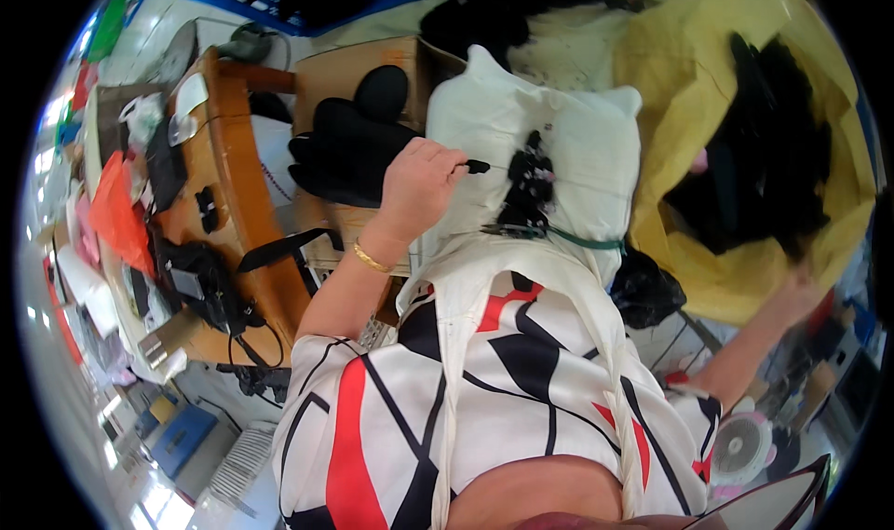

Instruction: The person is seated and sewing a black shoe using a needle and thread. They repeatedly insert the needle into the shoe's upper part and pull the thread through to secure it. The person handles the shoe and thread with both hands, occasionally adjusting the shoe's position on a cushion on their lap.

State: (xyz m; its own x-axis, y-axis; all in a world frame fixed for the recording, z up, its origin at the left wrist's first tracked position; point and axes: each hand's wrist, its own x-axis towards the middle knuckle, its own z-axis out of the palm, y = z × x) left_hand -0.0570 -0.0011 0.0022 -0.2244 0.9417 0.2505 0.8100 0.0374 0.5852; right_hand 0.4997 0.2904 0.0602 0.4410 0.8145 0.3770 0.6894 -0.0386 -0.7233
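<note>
My left hand (419, 181) is closed in a pinch over the white cloth bundle (582, 157) on my lap. From its fingertips sticks a small black piece (477, 167), whose kind I cannot make out. Beside it on the bundle lies a pile of small black pieces (531, 181) with pale specks. What looks like scissors (510, 230) rests below the pile, near a dark green strap (587, 241). At the right, my right hand (793, 295) is against the lower rim of a large yellow sack (666, 148); its fingers are blurred and partly hidden.
Dark soft items (764, 157) fill the sack. Rounded black padded pieces (358, 134) lie on a cardboard box (326, 69) left of the bundle. Farther left stands a wooden table (228, 171) with a black bag (200, 283). A black plastic bag (647, 288) sits between lap and sack.
</note>
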